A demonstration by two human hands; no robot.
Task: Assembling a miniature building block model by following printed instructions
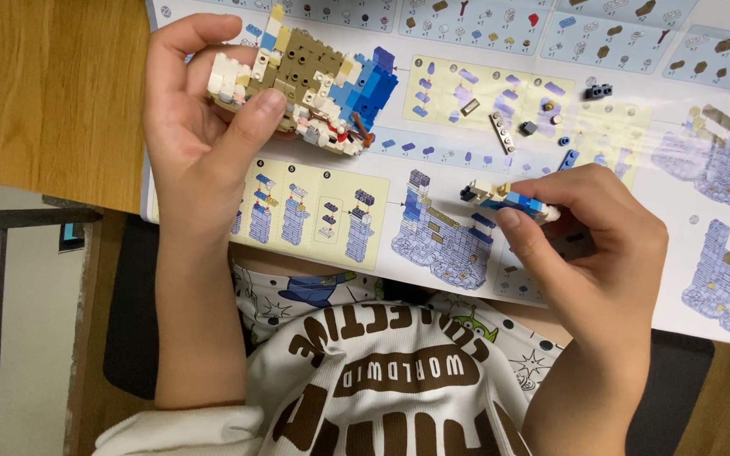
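Note:
My left hand [200, 135] grips a partly built brick model [314, 80] of tan, white and blue bricks, held just above the instruction sheet [466, 127] at the upper left. My right hand [597, 241] pinches a small assembly of blue, white and tan bricks [507, 199] between thumb and fingers, over the middle of the sheet. The two hands are apart, with the printed building steps between them.
Loose small pieces lie on the sheet: a grey strip [501, 131], a dark blue brick [599, 90], small blue bits [567, 157]. The wooden table [44, 93] extends left. My printed white shirt [399, 380] fills the bottom.

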